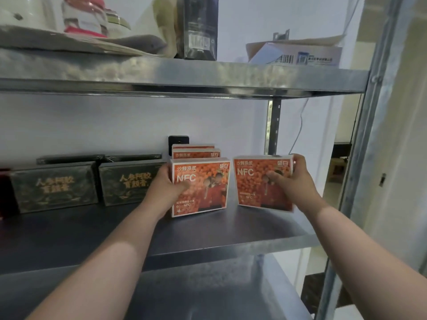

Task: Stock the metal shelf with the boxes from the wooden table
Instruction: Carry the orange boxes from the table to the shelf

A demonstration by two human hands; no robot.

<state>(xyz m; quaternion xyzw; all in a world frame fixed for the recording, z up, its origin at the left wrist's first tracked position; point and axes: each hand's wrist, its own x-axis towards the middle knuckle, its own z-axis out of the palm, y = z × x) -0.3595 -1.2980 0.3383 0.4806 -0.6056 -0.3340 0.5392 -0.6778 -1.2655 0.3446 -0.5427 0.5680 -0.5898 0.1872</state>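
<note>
On the middle board of the metal shelf [208, 236] stand orange NFC boxes. My left hand [168, 188] grips the left edge of the front orange box [203, 183], which stands upright at the head of a row of two more orange boxes [196, 153]. My right hand [291, 179] holds a second orange box [254, 181] by its right edge, thumb on the front face. This box stands slightly tilted on the shelf, just right of the row and apart from it.
Two dark green boxes with gold lettering [55, 188] [129, 181] stand to the left on the same board. A dark red item [4, 190] sits at the far left edge. The upper board [184, 72] carries jars, a dark package and cardboard. The shelf's upright post [369, 135] stands at the right.
</note>
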